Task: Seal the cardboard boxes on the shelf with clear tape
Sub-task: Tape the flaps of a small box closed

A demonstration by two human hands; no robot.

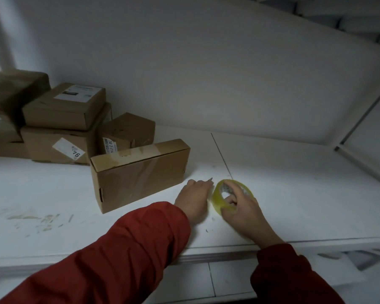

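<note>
A white shelf (294, 205) is filling most of the view, with a thin seam running from near to far across its middle. At the far left, a stack of cardboard boxes (62, 128) is sitting against the back wall, some carrying white labels; one label (69, 151) is showing the number 76. Nearer and just right of the stack, a flat cardboard box (140, 174) is standing on its long edge, with glossy clear tape already lying over its top and front. Two red sleeves (130, 249) are reaching in from the near edge. The right hand (244, 207) is gripping the tape roll (216, 201), fingers curling through its core, tilting it up off the shelf just right of the standing box. The left hand (194, 199) is lying knuckles up, touching the roll's left rim; whether it is pinching the tape's end, I cannot tell.
</note>
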